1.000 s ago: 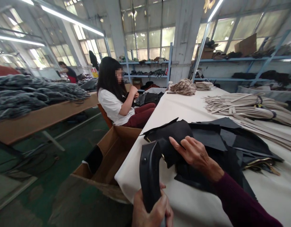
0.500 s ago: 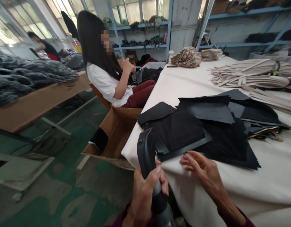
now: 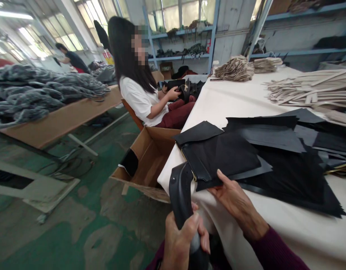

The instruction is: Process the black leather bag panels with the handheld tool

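Observation:
My left hand (image 3: 184, 234) is wrapped round a black, curved hand tool (image 3: 181, 191) with a greyish band below its head. The tool stands upright at the table corner, its lower end running out of view. My right hand (image 3: 236, 202) grips the near edge of a black fabric piece (image 3: 226, 153), thumb on top and fingers underneath. That piece has a dark, shiny strip (image 3: 195, 163) and a bit of gold-coloured metal along its left side. More black and grey fabric panels (image 3: 288, 172) lie stacked beside it to the right.
An open cardboard box (image 3: 150, 157) stands on the floor against the table's left corner. Beyond it sits a co-worker (image 3: 142, 97) handling dark material. Bundles of beige strips (image 3: 313, 90) lie on the white-covered table (image 3: 226, 97). Grey cords (image 3: 40, 90) pile on another table.
My right hand has moved from just off the fabric's near edge to take hold of it. The camera view has shifted left. The co-worker's hands have lowered.

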